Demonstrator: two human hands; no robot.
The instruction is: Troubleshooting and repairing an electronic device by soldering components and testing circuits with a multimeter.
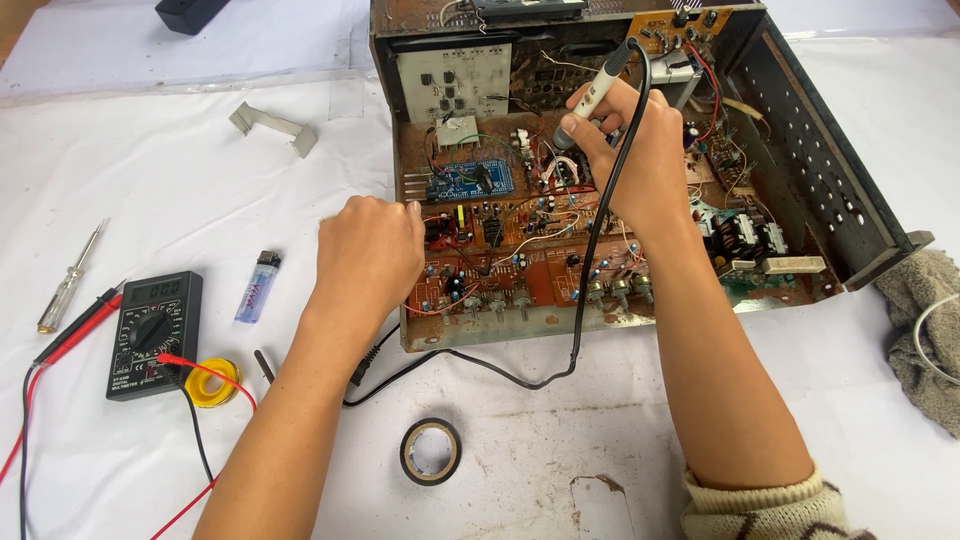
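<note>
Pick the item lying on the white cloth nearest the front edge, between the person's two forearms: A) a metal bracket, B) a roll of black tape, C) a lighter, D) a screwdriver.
B: the roll of black tape lies flat on the white cloth between the forearms, while the lighter, screwdriver and metal bracket all sit farther left of the left hand.

Multimeter [153, 333], lighter [258, 287], tape roll [431, 451], screwdriver [67, 283] and grey rag [925, 330] on white sheet [180, 180]

One multimeter [153, 335], one lighter [258, 287], one screwdriver [68, 283]
</note>
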